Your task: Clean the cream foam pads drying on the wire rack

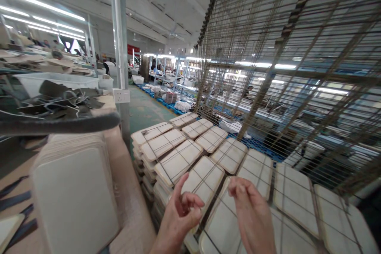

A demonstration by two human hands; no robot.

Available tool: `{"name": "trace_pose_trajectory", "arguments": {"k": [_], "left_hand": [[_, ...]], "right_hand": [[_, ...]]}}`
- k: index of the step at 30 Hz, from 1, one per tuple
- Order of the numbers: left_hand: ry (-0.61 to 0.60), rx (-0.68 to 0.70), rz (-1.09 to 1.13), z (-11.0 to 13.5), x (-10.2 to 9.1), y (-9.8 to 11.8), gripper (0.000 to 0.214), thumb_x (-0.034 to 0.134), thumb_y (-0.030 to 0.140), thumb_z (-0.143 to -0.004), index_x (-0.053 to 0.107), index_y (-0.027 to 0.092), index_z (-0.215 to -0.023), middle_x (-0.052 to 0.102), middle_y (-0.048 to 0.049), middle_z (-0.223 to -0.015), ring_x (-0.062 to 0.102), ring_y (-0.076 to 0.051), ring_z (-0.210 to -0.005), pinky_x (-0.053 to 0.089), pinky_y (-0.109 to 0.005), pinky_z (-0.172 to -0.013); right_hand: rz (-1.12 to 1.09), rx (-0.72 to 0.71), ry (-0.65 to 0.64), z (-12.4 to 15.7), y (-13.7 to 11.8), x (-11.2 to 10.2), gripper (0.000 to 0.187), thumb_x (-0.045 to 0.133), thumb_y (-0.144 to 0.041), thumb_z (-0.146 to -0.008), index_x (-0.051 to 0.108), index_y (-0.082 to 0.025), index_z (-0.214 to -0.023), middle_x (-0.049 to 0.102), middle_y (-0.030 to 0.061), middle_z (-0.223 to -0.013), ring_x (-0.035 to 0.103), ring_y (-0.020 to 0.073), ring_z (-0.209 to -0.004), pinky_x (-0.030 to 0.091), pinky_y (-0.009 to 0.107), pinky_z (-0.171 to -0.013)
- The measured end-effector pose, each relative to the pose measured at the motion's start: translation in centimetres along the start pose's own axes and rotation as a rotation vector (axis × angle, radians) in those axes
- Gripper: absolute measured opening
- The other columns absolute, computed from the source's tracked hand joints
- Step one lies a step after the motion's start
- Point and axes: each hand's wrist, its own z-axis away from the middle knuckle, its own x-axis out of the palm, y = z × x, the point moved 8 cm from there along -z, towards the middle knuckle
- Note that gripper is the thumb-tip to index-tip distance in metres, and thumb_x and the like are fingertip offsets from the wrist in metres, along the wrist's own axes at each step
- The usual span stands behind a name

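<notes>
Low in the head view, my left hand (pixel 182 216) hovers over cream rectangular panels with rounded corners. Its index finger is raised, its thumb stands apart, and nothing shows in it. To its right, my right hand (pixel 251 212) has its thumb and fingertips pinched together above a cream panel (pixel 222 222). Whatever is between those fingertips, if anything, cannot be made out. Thin wires of a grid shelf cross over the rows of panels, such as this pale panel (pixel 178 160). More layers lie stacked beneath. Above them, a tall rack of wire shelves (pixel 268 43) is tilted up.
A stack of pale panels (pixel 77 202) stands on the brown table (pixel 127 190) at left. Behind it are dark offcuts (pixel 65 97) and a white bin (pixel 56 80). A dark padded bar (pixel 59 124) juts in from the left. A metal post (pixel 119 31) carries a socket.
</notes>
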Motion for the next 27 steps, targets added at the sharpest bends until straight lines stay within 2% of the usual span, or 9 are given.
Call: {"name": "trace_pose_trajectory", "arguments": {"k": [3,7,9,13,16,19,21,24,27], "left_hand": [[0.053,0.1,-0.127,0.6,-0.6,1.7,0.097,0.074,0.043,-0.062,0.019,0.017,-0.136,0.059,-0.0007,-0.075,0.047,-0.01,-0.065,0.036,-0.024,-0.062],[0.08,0.166,-0.235,1.4,-0.7,2.8,0.088,0.072,0.041,-0.065,0.023,0.023,-0.135,0.058,-0.001,-0.083,0.05,-0.011,-0.066,0.038,-0.026,-0.064],[0.078,0.213,-0.332,1.7,-0.7,3.2,0.082,0.07,0.041,-0.068,0.025,0.024,-0.135,0.058,-0.0013,-0.086,0.051,-0.011,-0.069,0.039,-0.027,-0.066],[0.072,0.342,-0.494,2.2,-0.8,4.0,0.074,0.066,0.037,-0.073,0.025,0.032,-0.135,0.059,0.0001,-0.091,0.053,-0.012,-0.072,0.04,-0.026,-0.066],[0.075,0.414,-0.585,2.6,-0.8,4.7,0.072,0.065,0.034,-0.075,0.024,0.039,-0.134,0.058,0.0028,-0.092,0.054,-0.011,-0.074,0.04,-0.025,-0.066],[0.093,0.433,-0.669,2.9,-0.6,5.4,0.075,0.067,0.033,-0.073,0.023,0.043,-0.133,0.059,0.0046,-0.094,0.053,-0.012,-0.077,0.04,-0.026,-0.07],[0.117,0.408,-0.693,3.0,-0.4,5.5,0.076,0.069,0.034,-0.071,0.025,0.042,-0.133,0.059,0.0037,-0.1,0.053,-0.013,-0.084,0.039,-0.028,-0.078],[0.139,0.398,-0.581,3.2,0.2,5.5,0.068,0.067,0.034,-0.073,0.032,0.041,-0.131,0.057,0.0014,-0.117,0.05,-0.017,-0.105,0.034,-0.033,-0.095],[0.029,0.397,-0.347,3.1,1.4,5.3,0.058,0.062,0.029,-0.078,0.037,0.047,-0.127,0.041,0.0058,-0.138,0.033,-0.018,-0.128,0.023,-0.035,-0.106]], "right_hand": [[0.003,-0.045,-0.101,1.4,-1.9,1.3,0.022,0.051,-0.041,-0.085,0.058,-0.022,-0.075,0.054,0.0007,-0.079,0.05,0.0131,-0.077,0.041,0.019,-0.071],[0.065,-0.202,-0.222,3.5,-4.5,3.8,0.019,0.045,-0.037,-0.089,0.063,-0.03,-0.091,0.058,0.0001,-0.096,0.052,0.0134,-0.093,0.04,0.019,-0.079],[0.066,-0.227,-0.28,3.9,-4.9,4.5,0.016,0.047,-0.035,-0.088,0.062,-0.031,-0.092,0.058,-0.0007,-0.093,0.053,0.0123,-0.089,0.041,0.018,-0.076],[0.065,-0.232,-0.312,3.6,-5.1,4.2,0.009,0.057,-0.03,-0.084,0.061,-0.026,-0.077,0.056,-0.0031,-0.076,0.052,0.0098,-0.073,0.039,0.019,-0.067],[0.085,-0.167,-0.329,3.1,-4.6,3.9,0.015,0.059,-0.032,-0.082,0.06,-0.023,-0.07,0.053,-0.0025,-0.071,0.049,0.0103,-0.07,0.037,0.021,-0.066],[-0.02,0.024,-0.474,3.2,-3.0,4.7,0.026,0.059,-0.041,-0.08,0.053,-0.02,-0.065,0.046,-0.0019,-0.067,0.044,0.0112,-0.066,0.035,0.022,-0.062],[-0.117,0.111,-0.488,3.5,-2.3,5.0,0.031,0.057,-0.046,-0.08,0.049,-0.019,-0.066,0.041,-0.0022,-0.067,0.04,0.0112,-0.065,0.034,0.022,-0.06],[-0.169,0.139,-0.411,3.7,-1.5,5.2,0.031,0.053,-0.047,-0.082,0.048,-0.019,-0.07,0.039,-0.0024,-0.069,0.038,0.0112,-0.066,0.034,0.022,-0.062],[-0.228,0.16,-0.409,3.6,-0.5,5.6,0.03,0.051,-0.047,-0.083,0.047,-0.019,-0.072,0.039,-0.0023,-0.068,0.038,0.0117,-0.066,0.035,0.022,-0.062]]}}
